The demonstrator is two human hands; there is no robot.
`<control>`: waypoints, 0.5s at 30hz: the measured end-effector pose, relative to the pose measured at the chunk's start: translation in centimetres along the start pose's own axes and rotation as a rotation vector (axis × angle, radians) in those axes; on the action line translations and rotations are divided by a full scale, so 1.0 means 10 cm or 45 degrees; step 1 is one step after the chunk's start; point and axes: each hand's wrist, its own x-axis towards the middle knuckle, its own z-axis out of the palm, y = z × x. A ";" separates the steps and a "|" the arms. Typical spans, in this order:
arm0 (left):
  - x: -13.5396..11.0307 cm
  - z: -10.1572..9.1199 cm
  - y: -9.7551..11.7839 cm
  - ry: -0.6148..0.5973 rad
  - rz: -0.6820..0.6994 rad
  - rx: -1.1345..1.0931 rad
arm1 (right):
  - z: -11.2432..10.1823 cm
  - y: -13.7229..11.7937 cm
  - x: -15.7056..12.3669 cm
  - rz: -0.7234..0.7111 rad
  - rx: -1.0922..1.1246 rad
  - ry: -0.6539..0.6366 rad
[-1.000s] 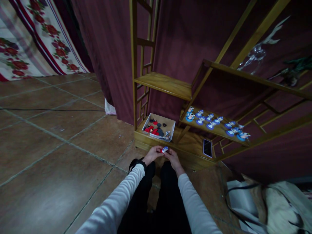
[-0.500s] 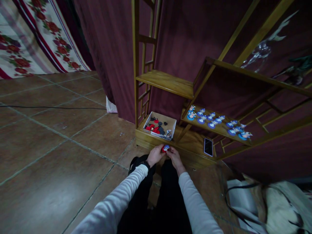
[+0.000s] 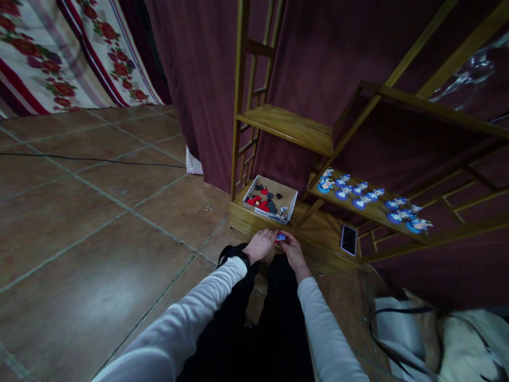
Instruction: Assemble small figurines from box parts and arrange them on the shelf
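Between my two hands is a small figurine (image 3: 280,237) in red and blue, partly covered by fingers. My left hand (image 3: 261,243) is closed on its left side, with a dark band on the wrist. From the right, the fingers of my right hand (image 3: 295,251) pinch the same figurine. Just beyond the hands, a shallow open box (image 3: 292,204) stands on the low wooden base, with red, black and grey pieces and small figures inside. Several blue-based figurines (image 3: 362,201) stand in rows on the shelf to the right.
A phone (image 3: 349,240) lies on the base of the wooden shelf unit (image 3: 286,126). Behind it hangs a dark red curtain (image 3: 214,95). Bags (image 3: 401,326) rest on the floor at lower right. A black cable (image 3: 99,159) crosses the tiles at left.
The view has shifted, so the shelf sits further right. My left fingers have moved over the figurine's top, and less of its red part shows.
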 end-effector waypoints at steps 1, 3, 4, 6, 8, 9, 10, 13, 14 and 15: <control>0.00 0.00 -0.01 0.005 -0.005 -0.021 | 0.00 -0.01 0.00 -0.006 -0.014 0.004; -0.01 0.01 -0.01 0.012 -0.005 -0.051 | 0.01 -0.02 -0.01 -0.017 -0.044 0.007; -0.01 0.02 -0.02 0.015 0.006 -0.055 | 0.02 -0.03 -0.01 -0.022 -0.056 0.007; -0.01 0.03 -0.02 0.018 0.039 -0.040 | 0.02 -0.03 -0.01 -0.034 -0.069 0.003; -0.01 0.04 -0.02 0.013 0.064 -0.004 | 0.02 -0.03 -0.01 -0.057 -0.080 0.001; -0.01 0.04 -0.02 0.006 0.069 0.017 | 0.02 -0.03 -0.01 -0.068 -0.086 0.005; -0.01 0.04 -0.02 -0.005 0.071 0.038 | 0.02 -0.03 -0.01 -0.077 -0.091 0.010; -0.02 0.02 0.00 -0.039 0.074 0.084 | 0.01 -0.02 -0.01 -0.068 -0.078 0.015; -0.03 0.02 0.00 -0.043 0.077 0.088 | 0.00 -0.01 -0.01 -0.056 -0.064 0.018; -0.03 0.01 0.01 -0.042 0.080 0.084 | 0.00 -0.01 -0.01 -0.045 -0.051 0.022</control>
